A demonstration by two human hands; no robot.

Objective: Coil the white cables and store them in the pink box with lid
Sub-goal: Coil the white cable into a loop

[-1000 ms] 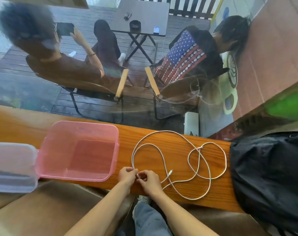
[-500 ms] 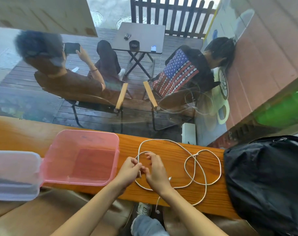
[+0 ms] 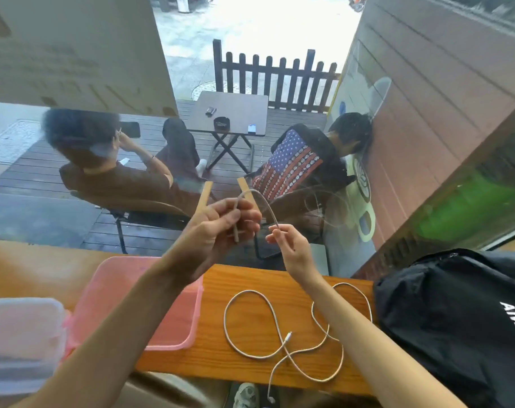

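Both hands are raised above the wooden counter (image 3: 218,357). My left hand (image 3: 221,228) pinches one end of a white cable (image 3: 262,198), which arcs over to my right hand (image 3: 288,245); that hand pinches it a short way along. More white cable (image 3: 280,343) lies in loose loops on the counter below, with one plug end hanging over the near edge. The open pink box (image 3: 174,316) stands on the counter to the left, partly hidden by my left forearm. Its pale translucent lid (image 3: 18,340) lies at the far left.
A black bag (image 3: 456,319) fills the counter's right end, close to the cable loops. Behind the counter is a window; outside, two people sit on chairs by a small folding table (image 3: 232,113).
Both hands have risen from the counter to well above it, lifting a cable end into an arc. The view has tilted upward.
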